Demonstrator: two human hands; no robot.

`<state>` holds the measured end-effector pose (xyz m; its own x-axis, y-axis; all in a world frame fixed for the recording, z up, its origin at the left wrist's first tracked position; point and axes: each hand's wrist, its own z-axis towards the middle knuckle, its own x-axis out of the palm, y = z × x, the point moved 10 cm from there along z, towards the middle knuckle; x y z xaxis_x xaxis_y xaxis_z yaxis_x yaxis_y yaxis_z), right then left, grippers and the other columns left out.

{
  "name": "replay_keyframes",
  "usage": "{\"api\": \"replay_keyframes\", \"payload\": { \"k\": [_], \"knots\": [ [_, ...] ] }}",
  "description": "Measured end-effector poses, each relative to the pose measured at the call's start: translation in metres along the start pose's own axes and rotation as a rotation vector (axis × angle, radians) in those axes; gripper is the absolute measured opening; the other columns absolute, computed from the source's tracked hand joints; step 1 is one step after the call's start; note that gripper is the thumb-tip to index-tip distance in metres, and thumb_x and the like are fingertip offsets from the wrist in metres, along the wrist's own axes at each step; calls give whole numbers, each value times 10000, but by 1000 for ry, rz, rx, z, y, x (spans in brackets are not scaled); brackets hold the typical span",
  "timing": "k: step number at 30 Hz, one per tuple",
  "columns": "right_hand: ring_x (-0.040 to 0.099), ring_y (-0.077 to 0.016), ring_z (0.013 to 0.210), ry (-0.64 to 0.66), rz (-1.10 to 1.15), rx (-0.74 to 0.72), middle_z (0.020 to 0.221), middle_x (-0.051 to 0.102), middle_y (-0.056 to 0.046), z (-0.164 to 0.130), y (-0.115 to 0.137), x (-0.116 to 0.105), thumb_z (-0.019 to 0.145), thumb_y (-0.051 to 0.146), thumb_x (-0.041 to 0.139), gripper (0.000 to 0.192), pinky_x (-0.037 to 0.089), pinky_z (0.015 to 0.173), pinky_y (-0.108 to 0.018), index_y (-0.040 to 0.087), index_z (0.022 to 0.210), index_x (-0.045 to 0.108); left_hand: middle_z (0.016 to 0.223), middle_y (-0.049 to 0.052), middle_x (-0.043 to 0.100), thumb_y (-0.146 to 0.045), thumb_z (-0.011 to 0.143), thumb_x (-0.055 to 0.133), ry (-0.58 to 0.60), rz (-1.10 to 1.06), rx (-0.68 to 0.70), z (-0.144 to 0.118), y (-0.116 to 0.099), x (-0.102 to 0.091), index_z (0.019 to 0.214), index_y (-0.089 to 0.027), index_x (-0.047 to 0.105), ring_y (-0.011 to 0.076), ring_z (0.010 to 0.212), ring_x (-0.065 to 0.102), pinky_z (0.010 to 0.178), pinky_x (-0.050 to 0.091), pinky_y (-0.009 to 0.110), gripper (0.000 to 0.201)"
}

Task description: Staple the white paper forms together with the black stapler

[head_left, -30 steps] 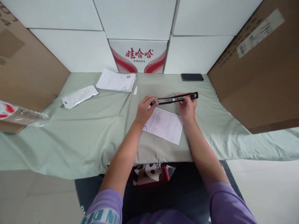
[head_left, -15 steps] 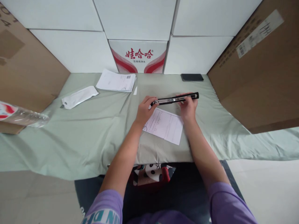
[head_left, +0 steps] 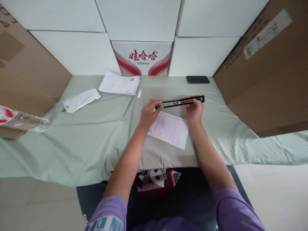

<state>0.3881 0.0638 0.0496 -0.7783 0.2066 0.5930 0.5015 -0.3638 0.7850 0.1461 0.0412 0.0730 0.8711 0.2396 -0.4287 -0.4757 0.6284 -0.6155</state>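
A black stapler (head_left: 179, 102), swung out nearly straight with its metal rail and spring showing, is held level above the cloth-covered table. My left hand (head_left: 149, 113) pinches its left end between thumb and fingers. Around the right part of it, my right hand (head_left: 194, 112) is closed, with the thumb on the near side and the fingers mostly hidden behind. Below and in front of the stapler lies a printed sheet (head_left: 169, 130), its upper edge partly covered by the hands.
A stack of printed papers (head_left: 119, 84), a white packet (head_left: 81, 100) and a plastic bottle (head_left: 26, 121) lie to the left. At the back right is a dark phone (head_left: 198, 79). White boxes (head_left: 141, 19) wall the back; a brown carton (head_left: 267, 80) stands at right, another (head_left: 31, 67) at left.
Hardly anything differs. My right thumb has shifted slightly to the right along the stapler; both hands keep their grip, and the sheet lies still.
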Motion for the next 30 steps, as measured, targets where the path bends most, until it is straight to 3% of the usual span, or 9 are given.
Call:
{"api": "replay_keyframes", "payload": {
  "k": [12, 30],
  "knots": [
    [740, -202, 869, -43, 56, 49, 828, 696, 39, 1, -3, -5, 739, 334, 666, 215, 604, 809, -389, 254, 895, 542, 1179, 71, 716, -319, 966, 618, 21, 37, -50, 1, 9, 3, 1098, -241, 702, 212, 1129, 674, 988, 536, 363, 174],
    [735, -210, 856, -20, 78, 40, 814, 696, 30, 1, -2, -2, 742, 314, 637, 180, 596, 818, -405, 259, 884, 542, 1168, 63, 725, -218, 925, 638, 55, 65, -94, 0, 17, 8, 1071, -235, 708, 218, 1103, 676, 977, 532, 379, 162]
  ]
}}
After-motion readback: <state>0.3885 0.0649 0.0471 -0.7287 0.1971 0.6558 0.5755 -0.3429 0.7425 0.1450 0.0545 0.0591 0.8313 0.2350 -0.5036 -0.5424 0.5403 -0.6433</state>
